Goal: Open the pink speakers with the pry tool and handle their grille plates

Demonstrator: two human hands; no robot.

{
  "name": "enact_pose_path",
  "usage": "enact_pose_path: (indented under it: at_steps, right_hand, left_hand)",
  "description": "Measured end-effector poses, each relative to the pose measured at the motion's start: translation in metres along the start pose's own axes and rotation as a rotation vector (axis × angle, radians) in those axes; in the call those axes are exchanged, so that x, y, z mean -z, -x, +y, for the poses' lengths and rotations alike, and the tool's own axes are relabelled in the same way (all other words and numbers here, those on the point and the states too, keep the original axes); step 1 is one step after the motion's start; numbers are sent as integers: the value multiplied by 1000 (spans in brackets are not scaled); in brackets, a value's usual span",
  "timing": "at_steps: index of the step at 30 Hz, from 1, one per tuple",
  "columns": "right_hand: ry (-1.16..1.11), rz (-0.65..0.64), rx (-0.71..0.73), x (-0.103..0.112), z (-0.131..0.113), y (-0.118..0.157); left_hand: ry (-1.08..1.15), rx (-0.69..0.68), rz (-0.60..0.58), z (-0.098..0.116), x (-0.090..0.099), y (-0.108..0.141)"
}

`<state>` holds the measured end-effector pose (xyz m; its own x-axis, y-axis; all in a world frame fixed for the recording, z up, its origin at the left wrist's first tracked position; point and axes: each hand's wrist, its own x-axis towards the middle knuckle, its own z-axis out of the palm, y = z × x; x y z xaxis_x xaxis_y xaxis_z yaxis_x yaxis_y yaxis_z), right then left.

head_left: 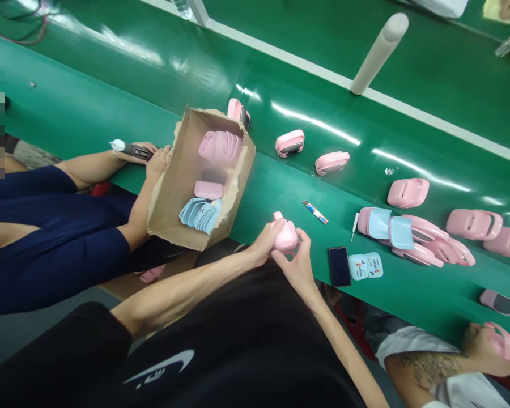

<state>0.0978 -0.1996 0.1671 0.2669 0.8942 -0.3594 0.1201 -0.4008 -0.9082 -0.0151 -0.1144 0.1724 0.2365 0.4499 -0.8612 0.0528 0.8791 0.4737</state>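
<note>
Both hands meet in front of my body at the green bench's near edge, around a small pink plastic housing [285,237] with a loop at its top. My left hand [263,243] grips its left side. From the right, the thumb and fingers of my right hand [300,259] close on the lower edge. The housing's underside is hidden by the fingers. Just left stands a cardboard box [174,192] with pink covers [221,146] and light blue covers [199,214] inside. To the right are a black phone [339,266] and printed light blue covers [366,266].
Pink housings [289,143] line the raised ledge; more lie heaped [425,241] at right. A small wrapper strip [315,212] and a white stick [355,226] lie between. At left, a co-worker's hands [157,161] are by a grey electric screwdriver [131,150]; another person's hand [488,348] holds pink plastic.
</note>
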Motion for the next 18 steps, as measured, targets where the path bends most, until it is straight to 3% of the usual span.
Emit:
enact_pose_path:
  at_steps: [2,5,8,10,12,15,18]
  right_hand:
    - [81,15,47,4,0,-4]
    - [80,58,-19,12,12,-17]
    - [-158,87,-265,16,40,-32]
    - [-310,85,-419,13,60,-41]
    - [-362,67,-499,8,76,-49]
    - [-327,67,-550,7,90,-59]
    - [-215,106,-585,12,99,-65]
  left_hand:
    - [-1,33,-13,0,1,-1]
    - [-295,141,-25,0,16,-2]
    - [-586,-15,168,-3,29,-13]
    - [-538,-80,215,-4,27,-27]
    - [-425,8,148,-6,17,-43]
    - [-388,95,119,-11,1,-63]
    - [-409,108,187,-21,-4,-73]
